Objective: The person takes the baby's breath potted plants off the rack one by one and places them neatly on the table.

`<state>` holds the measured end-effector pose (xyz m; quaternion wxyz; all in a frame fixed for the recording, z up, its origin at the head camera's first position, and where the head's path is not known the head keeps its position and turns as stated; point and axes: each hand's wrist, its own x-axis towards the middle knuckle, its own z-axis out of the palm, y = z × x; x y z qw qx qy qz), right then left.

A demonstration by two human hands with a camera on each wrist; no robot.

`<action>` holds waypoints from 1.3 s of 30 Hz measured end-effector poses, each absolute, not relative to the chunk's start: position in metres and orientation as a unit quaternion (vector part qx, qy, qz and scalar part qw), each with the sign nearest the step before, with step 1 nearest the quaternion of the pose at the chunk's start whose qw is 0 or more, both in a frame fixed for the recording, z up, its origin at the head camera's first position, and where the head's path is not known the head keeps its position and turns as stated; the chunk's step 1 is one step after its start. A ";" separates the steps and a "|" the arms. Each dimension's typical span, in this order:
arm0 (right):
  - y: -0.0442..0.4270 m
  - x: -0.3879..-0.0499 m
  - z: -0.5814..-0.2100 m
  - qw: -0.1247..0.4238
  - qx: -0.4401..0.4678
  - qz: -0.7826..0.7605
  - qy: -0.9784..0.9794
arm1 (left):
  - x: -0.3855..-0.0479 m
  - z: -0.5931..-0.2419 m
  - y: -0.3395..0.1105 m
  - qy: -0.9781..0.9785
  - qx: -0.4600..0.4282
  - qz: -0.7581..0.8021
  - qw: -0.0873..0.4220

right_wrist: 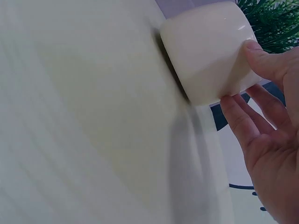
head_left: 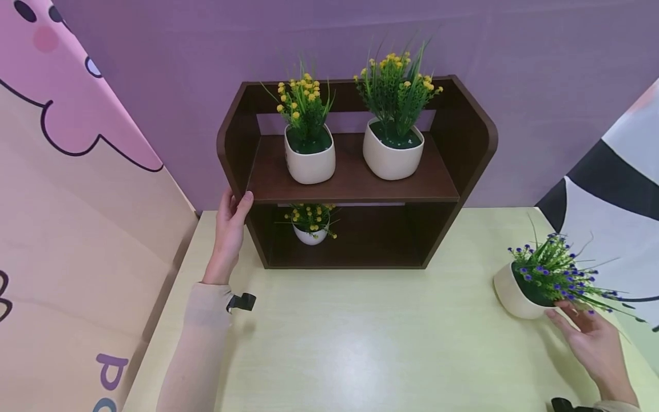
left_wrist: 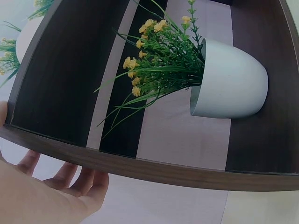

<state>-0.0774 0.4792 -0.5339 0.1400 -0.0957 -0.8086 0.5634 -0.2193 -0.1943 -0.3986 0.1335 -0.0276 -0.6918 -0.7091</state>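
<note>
My left hand (head_left: 230, 226) grips the left side panel of a dark brown two-tier shelf (head_left: 360, 201), its thumb at the front edge and its fingers along the outside. At the right of the table, my right hand (head_left: 592, 337) holds a white pot (head_left: 517, 294) of purple-blue flowers by its near side. In the right wrist view the thumb lies against the pot (right_wrist: 210, 56) and the fingers reach under its other side. Whether its base touches the table I cannot tell. Two white pots with yellow flowers (head_left: 310, 163) (head_left: 393, 154) stand on the upper tier.
On the lower tier, toward the left, sits a smaller white pot (head_left: 311, 234) with yellow flowers. The shelf stands at the back of a pale table (head_left: 355, 332), against a purple backdrop (head_left: 180, 68). Printed panels flank both sides.
</note>
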 end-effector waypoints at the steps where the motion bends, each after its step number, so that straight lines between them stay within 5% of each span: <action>1: 0.481 -0.077 -0.535 0.138 -0.100 0.553 -0.815 | -0.219 -0.399 -0.194 -0.692 -0.028 -0.709 0.132; 18: 0.482 -0.075 -0.540 0.156 -0.097 0.597 -0.781 | -0.222 -0.400 -0.194 -0.695 -0.024 -0.706 0.137; 27: 0.459 -0.079 -0.512 0.281 -0.251 0.558 -0.740 | -0.220 -0.400 -0.193 -0.698 -0.025 -0.704 0.131; 32: 0.445 -0.079 -0.488 0.382 -0.220 0.606 -0.662 | -0.219 -0.402 -0.193 -0.701 -0.022 -0.701 0.127; 39: 0.421 -0.080 -0.458 0.410 -0.195 0.567 -0.687 | -0.219 -0.403 -0.194 -0.707 -0.017 -0.695 0.131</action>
